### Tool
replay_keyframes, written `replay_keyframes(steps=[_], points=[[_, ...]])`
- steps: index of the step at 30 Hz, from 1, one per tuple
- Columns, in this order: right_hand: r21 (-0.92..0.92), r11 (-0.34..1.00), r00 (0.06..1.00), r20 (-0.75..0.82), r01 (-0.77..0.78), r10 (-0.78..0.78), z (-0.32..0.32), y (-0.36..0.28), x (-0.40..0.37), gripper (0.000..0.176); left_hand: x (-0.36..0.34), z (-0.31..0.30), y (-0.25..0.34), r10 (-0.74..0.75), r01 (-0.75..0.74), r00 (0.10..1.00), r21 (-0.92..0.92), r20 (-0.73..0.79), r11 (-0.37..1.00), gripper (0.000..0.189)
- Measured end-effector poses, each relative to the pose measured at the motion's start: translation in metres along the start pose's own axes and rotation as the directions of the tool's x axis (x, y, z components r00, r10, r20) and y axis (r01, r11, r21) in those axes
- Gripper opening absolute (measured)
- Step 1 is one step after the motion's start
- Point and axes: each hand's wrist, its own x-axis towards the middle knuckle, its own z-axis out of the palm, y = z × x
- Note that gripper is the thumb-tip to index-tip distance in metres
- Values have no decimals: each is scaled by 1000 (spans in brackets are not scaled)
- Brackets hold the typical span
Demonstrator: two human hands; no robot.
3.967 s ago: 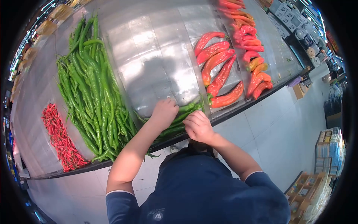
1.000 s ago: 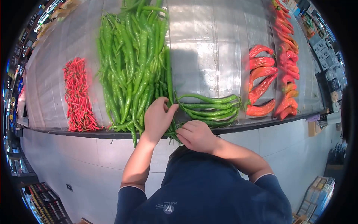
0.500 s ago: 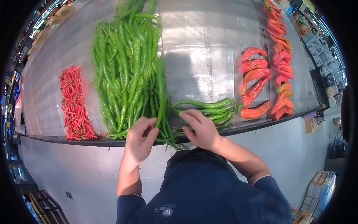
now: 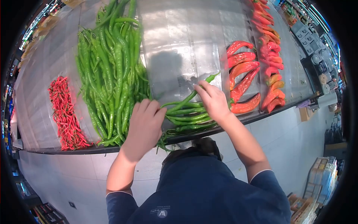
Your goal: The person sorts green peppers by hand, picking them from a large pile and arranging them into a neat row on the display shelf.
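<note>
My right hand (image 4: 214, 99) pinches a long green chili pepper (image 4: 192, 95) near its stem end, which points up and to the right. The pepper slants down left across a small row of green chili peppers (image 4: 194, 120) lying side by side near the table's front edge. My left hand (image 4: 144, 123) is at the lower right edge of the big heap of green chili peppers (image 4: 112, 71). Its fingers are bent and close together, near the held pepper's lower end. Whatever lies inside them is hidden by the back of the hand.
Small red chilies (image 4: 65, 115) lie heaped at the left. To the right are large red peppers (image 4: 241, 74), with another column of red peppers (image 4: 274, 71) beyond a divider. The sloping display table (image 4: 171, 30) has a dark front edge. Boxes (image 4: 319, 179) stand at the lower right.
My right hand has moved up and right and now holds a green pepper by its stem end. My left hand has turned, its back now facing up. The whole view has shifted slightly.
</note>
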Motion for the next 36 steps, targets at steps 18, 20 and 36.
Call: replay_keyframes(steps=[18,20,36], points=[[-147,986,976,191,-77,104,48,8,-36,21,13,70,-13,125,-109,987,143,-104,984,26],[-142,986,980,168,-85,108,43,3,-32,25,-15,62,-8,102,-97,979,39,-175,995,28],[142,989,996,77,-45,34,34,-48,-7,17,-93,34,-71,-742,766,614,-22,-270,642,38]])
